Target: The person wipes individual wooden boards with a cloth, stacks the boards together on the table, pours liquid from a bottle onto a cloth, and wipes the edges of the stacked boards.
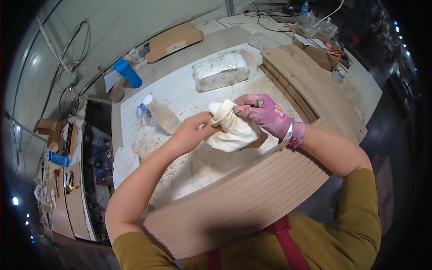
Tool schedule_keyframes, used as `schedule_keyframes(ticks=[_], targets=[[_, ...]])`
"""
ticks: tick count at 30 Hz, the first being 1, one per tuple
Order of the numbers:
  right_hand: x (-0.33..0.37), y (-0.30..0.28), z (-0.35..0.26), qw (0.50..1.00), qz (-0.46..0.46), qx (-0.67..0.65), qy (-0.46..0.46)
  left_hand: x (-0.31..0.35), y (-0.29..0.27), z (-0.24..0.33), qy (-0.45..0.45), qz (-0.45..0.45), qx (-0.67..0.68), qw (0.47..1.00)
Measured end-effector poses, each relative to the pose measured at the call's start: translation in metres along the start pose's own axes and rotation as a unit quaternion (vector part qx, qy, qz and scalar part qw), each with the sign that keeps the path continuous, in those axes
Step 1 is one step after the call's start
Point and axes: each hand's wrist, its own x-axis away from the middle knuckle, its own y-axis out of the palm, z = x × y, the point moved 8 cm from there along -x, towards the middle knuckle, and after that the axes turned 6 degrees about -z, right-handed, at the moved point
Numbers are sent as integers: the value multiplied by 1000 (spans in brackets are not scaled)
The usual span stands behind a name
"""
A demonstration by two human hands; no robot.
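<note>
A crumpled white cloth [237,134] is held up between both hands over the table, its top edge bunched and folded. My bare left hand [192,131] grips its left side, fingertips partly hidden behind the folds. On the other side my right hand [270,116], in a pink and purple glove with a flower print, pinches the upper edge between thumb and fingers. Just left of my left hand stands a white-capped bottle [163,117] of cream-coloured liquid. Below the hands, a stack of long, thin brown boards [234,204] lies across the near side, against my body.
A block wrapped in clear plastic [221,72] sits beyond the cloth on the smudged white tabletop [180,76]. More brown boards [317,83] are stacked at right, near a cardboard box of tools [317,53]. A blue bottle [128,73] and cardboard piece [173,44] stand far left.
</note>
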Motion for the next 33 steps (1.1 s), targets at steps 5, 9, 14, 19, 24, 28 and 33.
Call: schedule_keyframes(ticks=[5, 9, 14, 19, 24, 28, 33], targets=[[-2, -20, -6, 994, 84, -7, -71, 13, -55, 1, -23, 110, 185, 976], [-8, -21, 14, 996, 68, -48, -33, 21, -37, 54, 210, 160, -531, 805], [0, -19, 13, 988, 91, -51, 112, 2, -67, 3, -46, 27, -274, 960], [-65, 1, 113, 941, -136, -274, -147, 0, -87, 64, 80, 222, 178, 955], [-33, -9, 34, 947, -49, -315, -36, -2, -89, 62, 79, 209, 64, 973], [-20, -17, 38, 895, 50, -436, 82, 3, -97, 63, 72, 236, 104, 964], [-8, -49, 26, 923, 232, -301, 63, -16, -90, 33, 37, 259, 119, 958]])
